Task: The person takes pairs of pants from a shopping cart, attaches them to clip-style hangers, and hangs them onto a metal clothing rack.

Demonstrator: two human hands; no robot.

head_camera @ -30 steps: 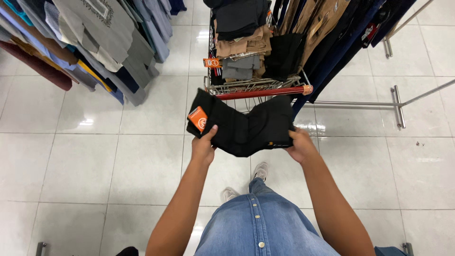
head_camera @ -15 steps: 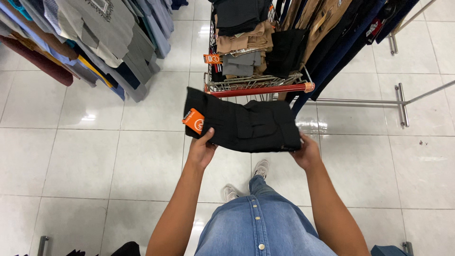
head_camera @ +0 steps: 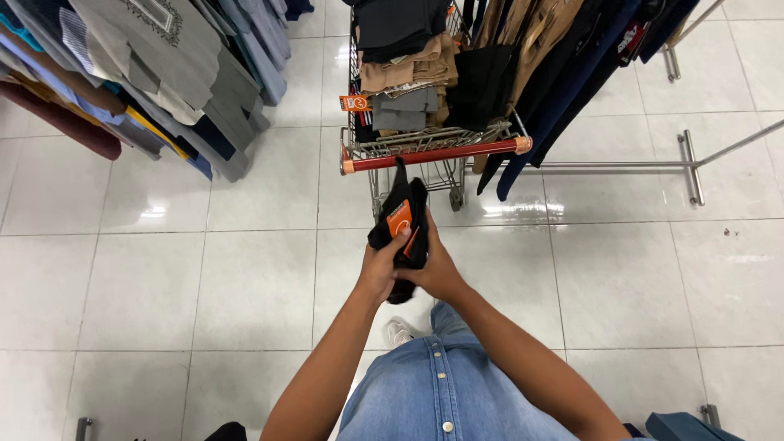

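Denim shirt (head_camera: 437, 392) fills the nearest part of the view, with both forearms reaching forward from it over the white tiled floor (head_camera: 163, 286). Just beyond, the left hand (head_camera: 382, 269) and right hand (head_camera: 437, 273) meet around a black folded garment (head_camera: 402, 224) with an orange tag (head_camera: 399, 219) — the piece is bunched narrow and held upright between the palms, in the air just short of the cart handle. Fingers of both hands curl closed around the cloth, the left clasping its left edge and the right cupping the lower fold from the other side; whether the fingertips overlap behind the fabric cannot be told. To handle the fold well, it would seem wise to keep the edges lined up and the tag facing out, with a firm, even squeeze from both sides so the layers do not slip apart, and to support the bottom fold so it does not sag open. Past the hands stands a wire shopping cart (head_camera: 433, 151) with a red handle, loaded with folded clothes (head_camera: 408, 73) in grey, tan and black. Farther off, a rack of hanging shirts (head_camera: 147, 73) sits to the left, and dark hanging trousers (head_camera: 563, 65) on a metal rail stand (head_camera: 686, 163) lie to the right.
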